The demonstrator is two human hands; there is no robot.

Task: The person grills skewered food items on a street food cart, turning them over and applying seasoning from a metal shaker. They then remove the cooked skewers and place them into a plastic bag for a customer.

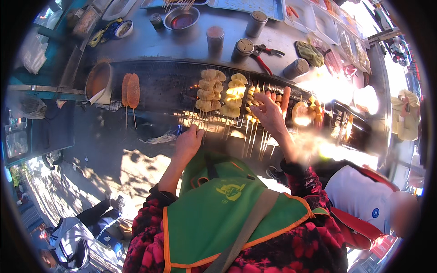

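Observation:
My left hand (188,141) is closed around the lower stick ends of the left skewers of pale slices (209,90), which look like potato and lie over the charcoal grill (160,82). Beside them are more sliced skewers (234,95), partly in bright sun. My right hand (271,114) hovers over a row of small skewers (250,99), thumb and forefinger apart; whether a fingertip touches one is hidden. A sausage skewer (286,99) lies just past that hand. Two reddish-brown oval skewers (130,90) rest at the grill's left.
Behind the grill, a steel counter (143,44) carries shaker cans (243,47), red-handled tongs or pliers (264,58), a green cloth (309,53) and a bowl of dark red sauce (182,18). A pot (99,82) stands left. A person in white (358,194) is close on my right.

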